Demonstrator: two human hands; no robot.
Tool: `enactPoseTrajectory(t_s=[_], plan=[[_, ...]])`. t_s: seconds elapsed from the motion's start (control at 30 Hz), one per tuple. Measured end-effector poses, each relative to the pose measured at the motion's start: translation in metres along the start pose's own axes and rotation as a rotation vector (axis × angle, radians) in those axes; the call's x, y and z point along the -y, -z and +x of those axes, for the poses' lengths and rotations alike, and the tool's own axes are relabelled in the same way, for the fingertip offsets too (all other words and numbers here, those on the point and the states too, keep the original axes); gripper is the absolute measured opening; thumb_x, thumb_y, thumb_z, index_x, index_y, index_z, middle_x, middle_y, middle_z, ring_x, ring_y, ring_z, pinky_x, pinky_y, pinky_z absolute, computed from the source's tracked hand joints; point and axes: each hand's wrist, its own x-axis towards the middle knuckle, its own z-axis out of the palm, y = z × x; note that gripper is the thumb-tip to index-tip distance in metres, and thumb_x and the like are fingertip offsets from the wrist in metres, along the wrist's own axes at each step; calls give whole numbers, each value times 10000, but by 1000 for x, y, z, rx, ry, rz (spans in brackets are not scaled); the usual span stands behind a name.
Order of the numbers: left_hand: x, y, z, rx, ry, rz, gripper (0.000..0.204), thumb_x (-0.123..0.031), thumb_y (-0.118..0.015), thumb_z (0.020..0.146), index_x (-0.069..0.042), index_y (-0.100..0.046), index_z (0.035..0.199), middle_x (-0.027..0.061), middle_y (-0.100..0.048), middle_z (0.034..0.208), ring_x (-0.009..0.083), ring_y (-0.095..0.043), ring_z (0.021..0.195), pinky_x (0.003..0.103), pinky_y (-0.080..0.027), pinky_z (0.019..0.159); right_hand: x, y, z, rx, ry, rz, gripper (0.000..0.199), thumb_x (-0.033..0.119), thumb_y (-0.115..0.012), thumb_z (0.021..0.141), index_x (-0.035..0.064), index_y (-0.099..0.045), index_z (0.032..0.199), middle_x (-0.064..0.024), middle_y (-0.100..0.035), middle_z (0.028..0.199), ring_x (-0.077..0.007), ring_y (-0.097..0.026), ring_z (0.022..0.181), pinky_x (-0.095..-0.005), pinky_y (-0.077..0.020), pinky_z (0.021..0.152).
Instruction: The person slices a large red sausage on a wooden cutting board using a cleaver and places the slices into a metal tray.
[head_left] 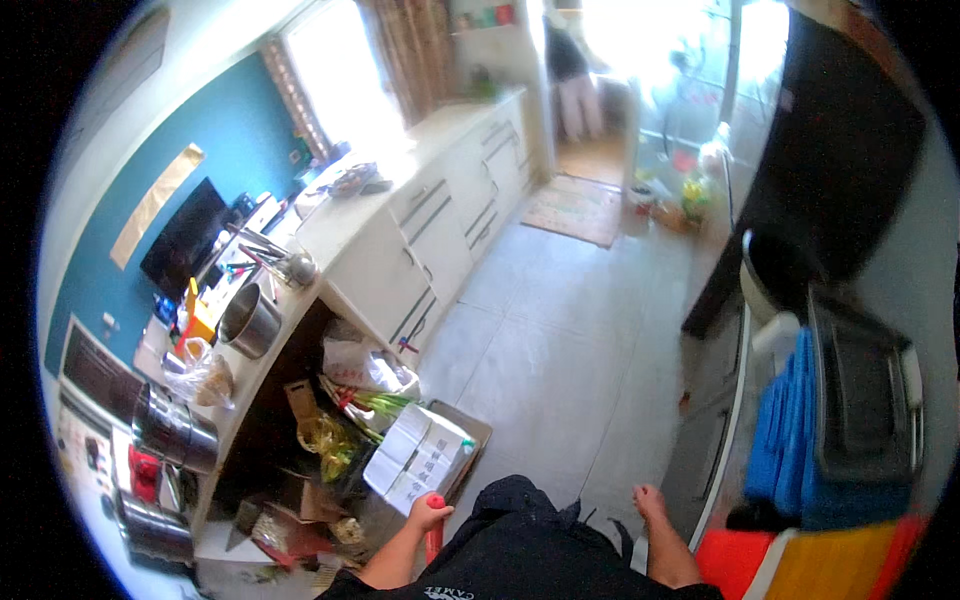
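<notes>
Beside the white paper stack [420, 458], left hand [428, 514] grips a red handle [434, 540].

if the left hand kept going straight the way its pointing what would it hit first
Most likely the white cardboard box right in front of it. The left hand, closed on a red handle, points up and forward in the picture, and the box edge sits just beyond its knuckles. Depth is hard to judge, so it might pass above the box.

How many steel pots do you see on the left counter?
3. One pot lies tilted near the counter's edge, a second stands lower down beside a bag, and a third is at the bottom left. Clutter may hide others.
</notes>
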Motion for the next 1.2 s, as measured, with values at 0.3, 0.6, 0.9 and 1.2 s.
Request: enactPoseTrajectory(t_s=[0.3,0.6,0.9,1.2], plan=[[-77,-75,205,-42,331,-571,250,-93,-912,791,-42,-689,894,95,-761,816,205,-743,689,369,-610,634,132,115,247,-97,110,209,481,515,-644,1024,57,-762,1114,-94,-782,916,-275,-757,844,-441,-579,805],[-260,-53,458,-82,61,58,418,-291,-947,698,-63,-684,929,78,-720,799,201,-674,721,405,-571,700,109,105,283,160,-222,-33,236,276,-666,1013,65,-721,1102,-130,-715,1079,-336,-693,967,-480,-542,797],[-449,-65,663,-137,-80,212,436,-321,-953,692,-80,-674,925,92,-693,813,232,-640,750,412,-558,735,211,157,495,205,-406,-31,529,530,-589,1024,49,-789,1115,-218,-761,1140,-402,-729,1077,-531,-553,926],[-483,-71,771,-268,244,-7,373,-248,-949,709,-66,-672,880,58,-709,768,173,-653,696,392,-575,682,590,239,871,220,109,-143,618,585,-539,1021,69,-726,1306,-233,-743,1255,-440,-685,1192,-526,-516,1017]])
